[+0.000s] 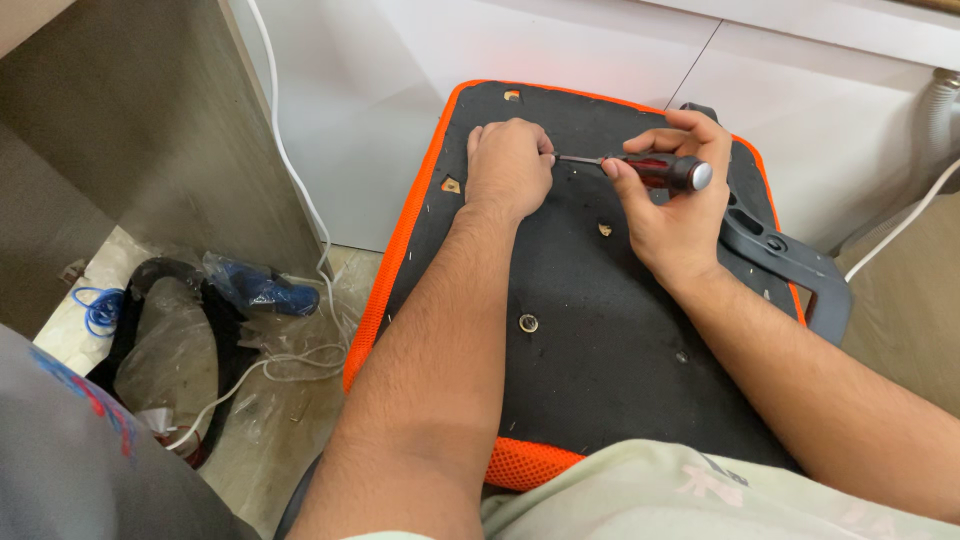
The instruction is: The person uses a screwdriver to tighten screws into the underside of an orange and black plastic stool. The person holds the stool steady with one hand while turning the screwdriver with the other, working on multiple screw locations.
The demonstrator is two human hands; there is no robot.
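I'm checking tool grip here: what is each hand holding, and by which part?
The right hand holds a screwdriver by its red-black handle. The left hand pinches near the shaft's tip; what it holds there is hidden.

Matt black fabric seat underside [600, 340] with orange mesh edging [395, 270]; glossy red-black plastic, metal-capped screwdriver [660, 171]

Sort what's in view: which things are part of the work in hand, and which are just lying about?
In hand:
- screwdriver, held by the right hand
- left hand at its tip
- upturned seat base, black with orange edging
- grey armrest

Lying about:
- plastic wrapping on the floor
- white cable
- blue wire coil
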